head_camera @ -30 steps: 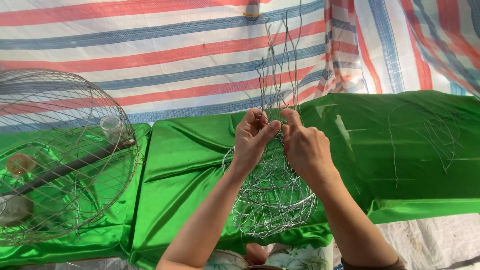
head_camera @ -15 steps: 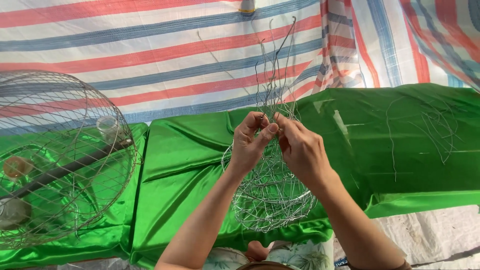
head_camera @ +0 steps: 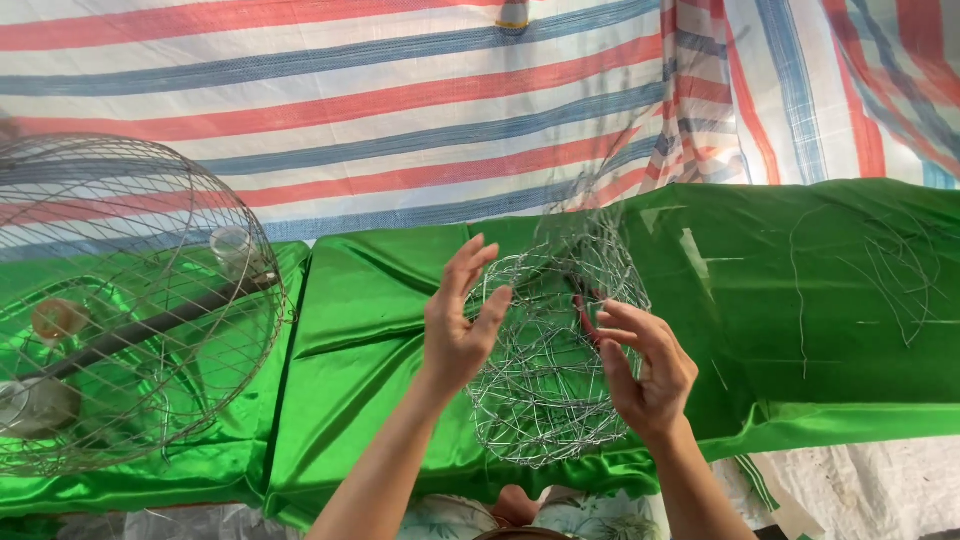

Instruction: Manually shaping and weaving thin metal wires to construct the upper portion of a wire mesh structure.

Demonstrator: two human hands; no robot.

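The wire basket (head_camera: 545,370), a rounded, half-woven cage of thin silvery wire, is held upright between both hands just above the near edge of the green cloth (head_camera: 380,300) that covers the desk. Loose wire ends (head_camera: 590,215) rise from the top of the basket, blurred against the striped tarpaulin (head_camera: 350,110) behind it.

Several things could go wrong, as far as can be judged. The free ends are thin and springy; if one were released under tension it could whip back toward the fingers or the face. The open weave could also be pressed out of round, since only light contact is made on either side of the basket. The satin-like cloth looks slippery, so the basket might slide if it were set down carelessly.

The left hand (head_camera: 455,325) is laid against the left side of the basket with the grip spread wide, fingers fanned and extended, nothing being pinched. The right hand (head_camera: 648,368) is placed on the right side of the basket, its grip half curled, the fingertips touching the mesh; whether a single strand is pinched cannot be told.

Well to the left of the basket, a large domed wire cage (head_camera: 130,300) stands on the cloth.
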